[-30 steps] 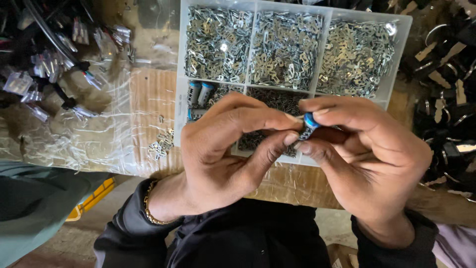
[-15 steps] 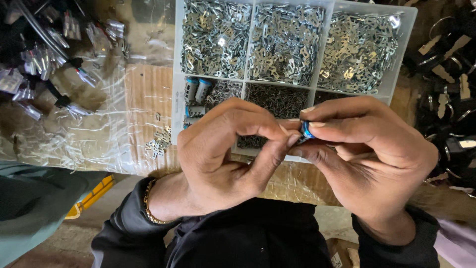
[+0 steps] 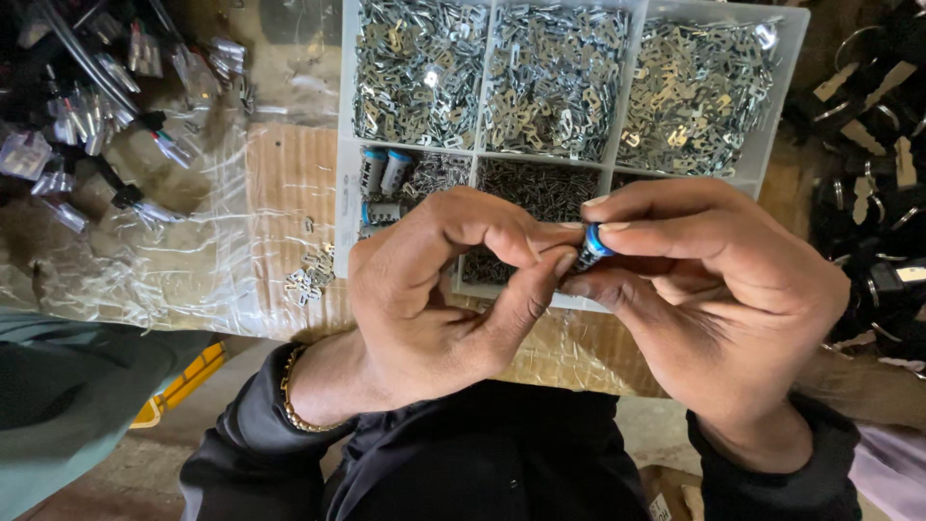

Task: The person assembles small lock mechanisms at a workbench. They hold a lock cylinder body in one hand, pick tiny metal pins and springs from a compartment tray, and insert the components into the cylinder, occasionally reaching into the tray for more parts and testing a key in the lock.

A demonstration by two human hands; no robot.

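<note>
A small cylindrical part with a blue band (image 3: 590, 246) is held pinched between the fingertips of both hands, above the near edge of a clear compartment tray (image 3: 791, 58). Its long axis is seen to run on a slant, the blue-banded end pointing up and to the right, the darker end down and to the left; most of its length is hidden by the fingers. The left hand (image 3: 434, 289) is curled nearly closed, thumb and forefinger pressed onto the part's lower end. The right hand (image 3: 714, 289) is likewise curled, thumb and forefinger closed on the banded end. Compared with half a second ago, the grip of both hands is unchanged and the part is kept at much the same tilt; the tray is seen slightly lower in view. Heaps of small metal clips (image 3: 555, 77) are contained in the tray's far compartments, and similar blue-banded cylinders (image 3: 384, 174) lie in a near-left compartment.
</note>
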